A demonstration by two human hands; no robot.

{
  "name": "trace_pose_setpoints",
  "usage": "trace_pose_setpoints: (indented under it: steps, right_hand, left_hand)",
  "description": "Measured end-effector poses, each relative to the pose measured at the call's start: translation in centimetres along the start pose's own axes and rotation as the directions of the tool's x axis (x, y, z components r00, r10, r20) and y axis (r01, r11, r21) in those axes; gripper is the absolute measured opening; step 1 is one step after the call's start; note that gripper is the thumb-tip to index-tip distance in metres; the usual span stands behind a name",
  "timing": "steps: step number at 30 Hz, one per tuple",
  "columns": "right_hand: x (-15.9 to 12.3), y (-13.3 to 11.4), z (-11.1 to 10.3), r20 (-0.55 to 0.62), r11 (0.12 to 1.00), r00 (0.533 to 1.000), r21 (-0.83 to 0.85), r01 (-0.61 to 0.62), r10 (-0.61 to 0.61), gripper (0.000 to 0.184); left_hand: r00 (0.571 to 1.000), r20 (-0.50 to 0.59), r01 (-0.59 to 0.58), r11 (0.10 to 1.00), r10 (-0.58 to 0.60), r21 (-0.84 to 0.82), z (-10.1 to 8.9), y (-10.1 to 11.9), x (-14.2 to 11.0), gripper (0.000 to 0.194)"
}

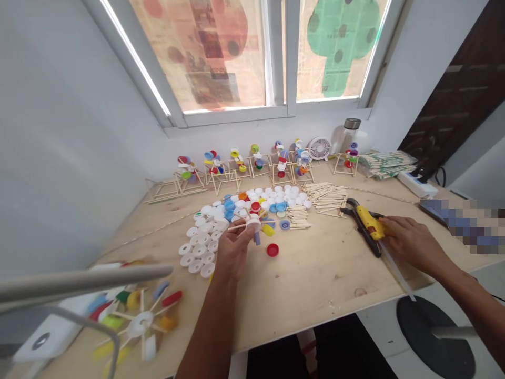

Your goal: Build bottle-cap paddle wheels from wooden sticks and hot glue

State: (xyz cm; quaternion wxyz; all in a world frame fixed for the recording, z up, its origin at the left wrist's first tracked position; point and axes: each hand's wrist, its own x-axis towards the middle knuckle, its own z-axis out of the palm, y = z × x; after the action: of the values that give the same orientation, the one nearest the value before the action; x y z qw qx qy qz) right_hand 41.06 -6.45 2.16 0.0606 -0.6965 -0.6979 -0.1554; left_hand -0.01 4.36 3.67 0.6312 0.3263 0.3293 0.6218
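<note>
My left hand pinches a small wheel, made of a white bottle cap with wooden sticks radiating from it. A yellow cap sits at the end of one stick. Over at the right, my right hand is closed on a yellow glue gun, and a long translucent glue stick trails from its rear. Under the glue gun lies a black tool, partly covered. A loose red cap is on the table to the right of my left hand.
White caps lie spread behind my left hand, beside piles of wooden sticks. Small stick stands with coloured cap wheels line the wall. A larger cap wheel is at front left. A power strip stands at the right.
</note>
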Motion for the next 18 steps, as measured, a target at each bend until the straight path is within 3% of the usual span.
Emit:
trace_pose_setpoints:
  steps: [6, 12, 18]
  right_hand:
    - [1.1, -0.2, 1.0, 0.044, 1.0, 0.999, -0.022, 0.005, -0.004, 0.04]
    - [1.4, -0.4, 0.4, 0.036, 0.998, 0.999, 0.056, 0.015, -0.017, 0.033]
    - [1.9, -3.5, -1.7, 0.002, 0.94, 0.97, 0.243, -0.238, 0.245, 0.024]
  left_hand:
    - [1.0, 0.0, 0.012, 1.0, -0.012, 0.013, -0.3, -0.3, 0.1, 0.036]
    - [1.0, 0.002, -0.002, 1.0, 0.002, 0.031, 0.0, -0.1, -0.1, 0.036]
    - [0.999, 0.028, -0.041, 0.996, 0.039, 0.075, 0.6, 0.5, -0.6, 0.032]
